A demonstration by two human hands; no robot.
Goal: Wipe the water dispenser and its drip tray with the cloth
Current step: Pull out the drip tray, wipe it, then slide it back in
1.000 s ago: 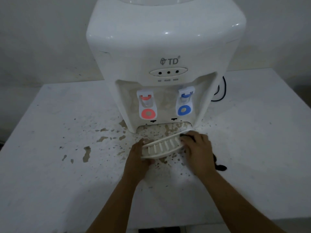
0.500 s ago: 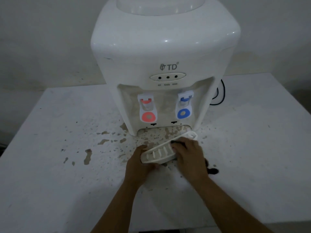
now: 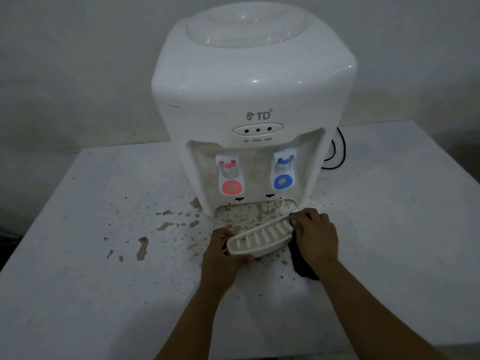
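A white tabletop water dispenser (image 3: 254, 105) stands at the back middle of the table, with a red tap (image 3: 231, 178) and a blue tap (image 3: 283, 172). Its slatted white drip tray (image 3: 262, 239) is out of its slot and tilted, left end low. My left hand (image 3: 223, 253) grips the tray's left end from below. My right hand (image 3: 315, 236) presses a dark cloth (image 3: 302, 266) against the tray's right end; most of the cloth is hidden under the hand. The empty tray slot (image 3: 254, 209) shows brown stains.
The white table (image 3: 78, 281) is spattered with brown stains (image 3: 142, 246) left of and in front of the dispenser. A black cable (image 3: 339, 157) loops behind the dispenser's right side. A pale wall stands behind.
My right hand with the cloth slid left along the tray, then back to its right end. The view tilted down from the dispenser, showing its whole top. The left hand kept its grip.
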